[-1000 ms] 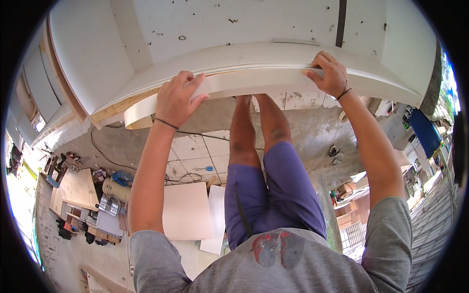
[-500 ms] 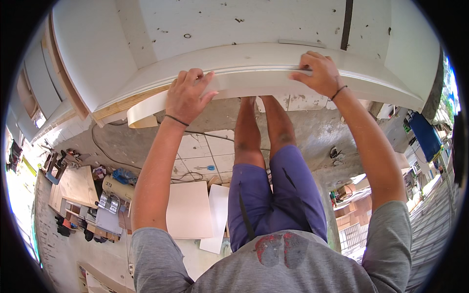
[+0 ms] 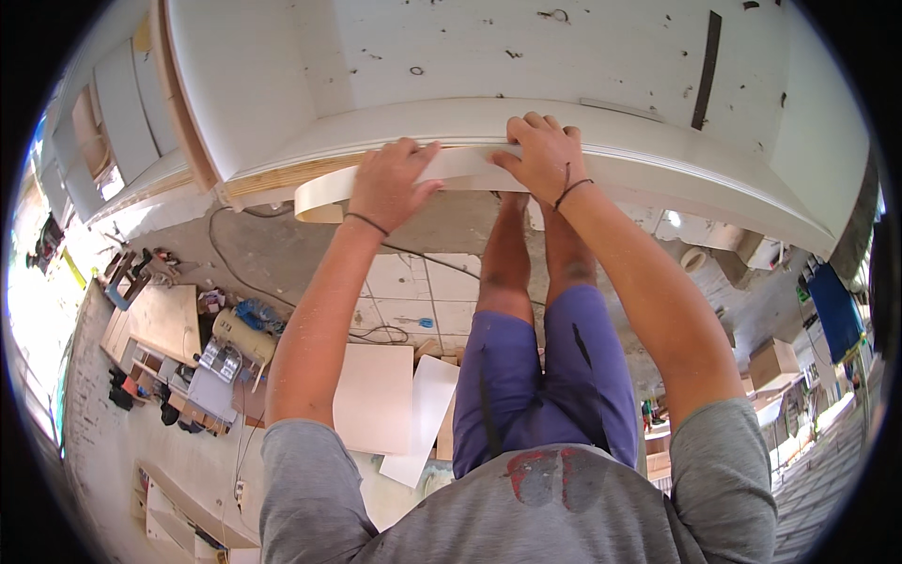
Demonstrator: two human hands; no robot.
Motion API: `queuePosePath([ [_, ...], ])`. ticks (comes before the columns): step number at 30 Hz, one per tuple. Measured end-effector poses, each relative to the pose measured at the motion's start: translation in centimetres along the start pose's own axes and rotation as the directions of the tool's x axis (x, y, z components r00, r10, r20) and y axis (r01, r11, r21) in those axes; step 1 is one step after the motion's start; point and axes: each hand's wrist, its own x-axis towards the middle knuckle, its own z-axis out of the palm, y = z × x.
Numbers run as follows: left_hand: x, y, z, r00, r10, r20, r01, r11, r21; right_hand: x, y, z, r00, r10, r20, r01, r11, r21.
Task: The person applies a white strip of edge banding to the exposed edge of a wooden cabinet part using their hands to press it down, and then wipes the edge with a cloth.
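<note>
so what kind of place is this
Probably a woodworking or cabinet-making shop: a large, box-like white cabinet, a pale strip along its edge, and loose boards nearby.

Lens sits on the person's head, above the hands and on the body side of them; from where I stand it faces steeply down, upright, over the grey shirt (image 3: 451,526) toward the left hand (image 3: 389,183) and right hand (image 3: 547,155). Range near: both forearms (image 3: 310,320) run in from the lower edge. Wide fisheye field takes in the white carcass (image 3: 249,89) beyond the hands and floor (image 3: 268,249) below them, straight edges bowing toward its rim.
</note>
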Motion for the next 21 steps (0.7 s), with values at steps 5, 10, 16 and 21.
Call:
queuePosePath([
  [5, -4.7, -4.5, -3.3, 0.997, -0.074, -0.003, 0.073, 0.994, -0.077, -0.8, 1.3, 0.5, 0.933, -0.326, -0.155, 0.335, 0.941, 0.038],
  [10, -5.4, -6.7, -4.4, 0.981, -0.174, 0.081, 0.183, 0.977, -0.110, -0.9, 1.2, 0.4, 0.911, -0.375, -0.169, 0.386, 0.922, 0.037],
  [16, -4.4, -7.6, -2.7, 0.981, -0.184, 0.060, 0.187, 0.981, -0.052, -1.4, 0.4, 0.5, 0.916, -0.358, -0.182, 0.367, 0.930, 0.020],
  [21, -4.3, -7.9, -1.1, 0.992, -0.120, -0.047, 0.118, 0.992, -0.038, -1.3, -0.5, 1.0, 0.922, -0.312, -0.229, 0.321, 0.947, 0.003],
])
